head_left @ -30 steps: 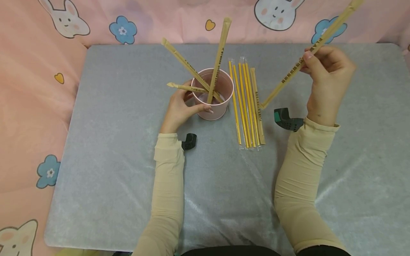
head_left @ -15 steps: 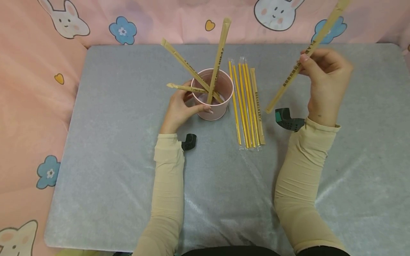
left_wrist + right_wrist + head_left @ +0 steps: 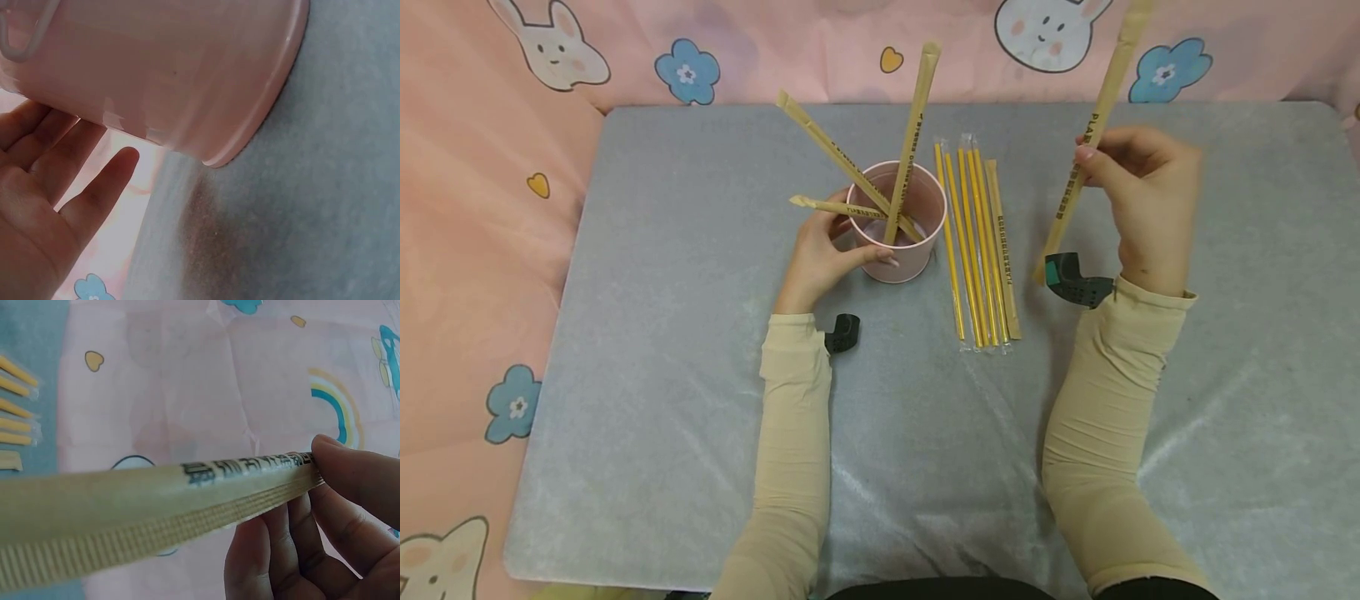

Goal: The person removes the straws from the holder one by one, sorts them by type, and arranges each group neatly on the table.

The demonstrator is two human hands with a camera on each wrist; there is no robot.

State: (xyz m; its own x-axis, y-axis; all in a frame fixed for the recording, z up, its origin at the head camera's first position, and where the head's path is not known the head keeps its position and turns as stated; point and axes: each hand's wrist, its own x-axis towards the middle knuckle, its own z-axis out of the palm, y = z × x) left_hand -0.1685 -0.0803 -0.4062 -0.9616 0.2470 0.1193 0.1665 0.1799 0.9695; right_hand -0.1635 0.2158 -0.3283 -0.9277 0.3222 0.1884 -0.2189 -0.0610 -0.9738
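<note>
My left hand (image 3: 817,260) grips a small pink bucket (image 3: 898,265), thumb at its near rim and other fingers along its left side. In the left wrist view the bucket's wall (image 3: 169,69) fills the top, with fingers (image 3: 100,187) at its side. Three paper-wrapped straws (image 3: 912,150) lean out of the bucket. To the right, my right hand (image 3: 1153,204) pinches another paper-wrapped straw (image 3: 1105,100) near its middle, raised and tilted. Printed lettering on this straw faces the right wrist camera, and the thumb (image 3: 356,478) presses on it.
Between the hands lies a row of several yellow straws (image 3: 970,250) in clear wrappers. One paper-wrapped straw (image 3: 1002,250) lies at the row's right side. The grey table (image 3: 655,333) meets a pink patterned cloth (image 3: 820,50) at the back.
The right hand has moved slightly left, turning its straw more upright; the straw's lower end has swung right, away from the row. The left hand and bucket have stayed put.
</note>
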